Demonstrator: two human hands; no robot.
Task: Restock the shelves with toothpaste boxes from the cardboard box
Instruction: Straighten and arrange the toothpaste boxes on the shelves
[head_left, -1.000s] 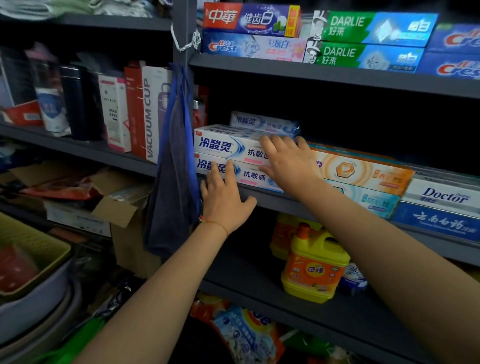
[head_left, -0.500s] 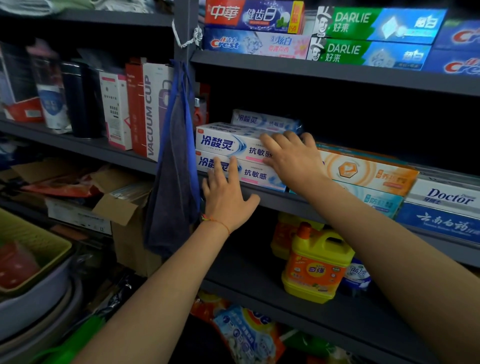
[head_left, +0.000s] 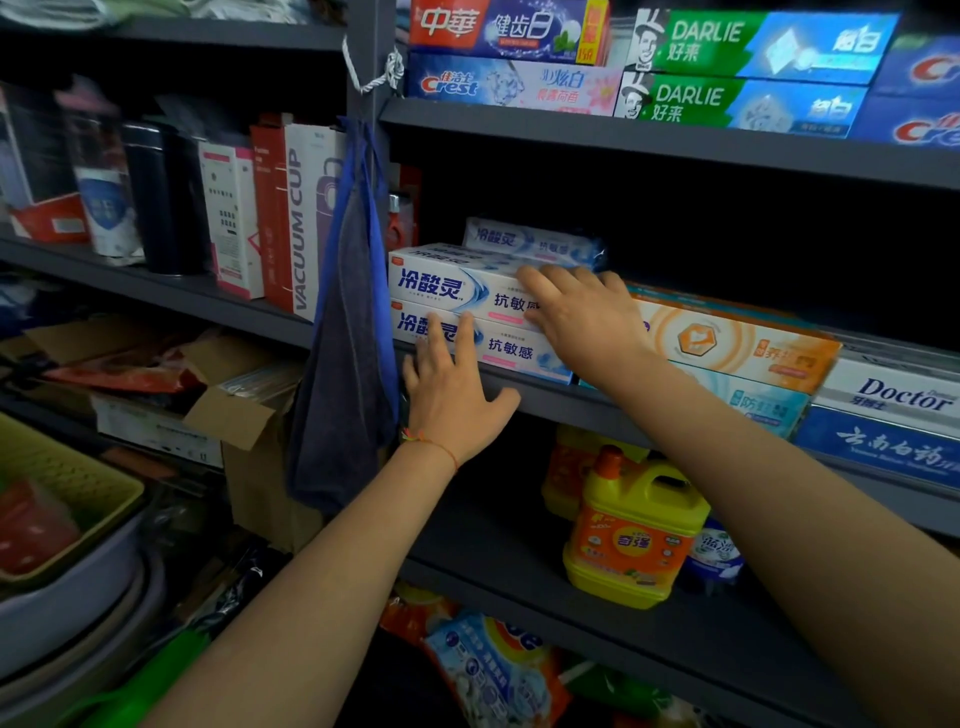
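Note:
Two white-and-blue toothpaste boxes are stacked at the left end of the grey middle shelf (head_left: 545, 397): an upper box (head_left: 447, 283) and a lower box (head_left: 514, 351). A third like box (head_left: 524, 239) lies behind them. My left hand (head_left: 452, 395) presses its straight fingers against the front of the lower box. My right hand (head_left: 582, 317) lies flat over the right part of the upper box, fingers spread. The cardboard supply box is not clearly in view.
Orange (head_left: 737, 343), teal and Doctor (head_left: 893, 395) toothpaste boxes fill the shelf to the right. Crest and Darlie boxes (head_left: 727, 67) sit on the shelf above. A blue cloth (head_left: 348, 332) hangs on the post. Yellow detergent jug (head_left: 634, 535) below; open cartons (head_left: 244, 410) and basins at left.
Both hands stay on the two stacked boxes. The right hand has slid slightly along the upper box; the boxes sit a touch further back.

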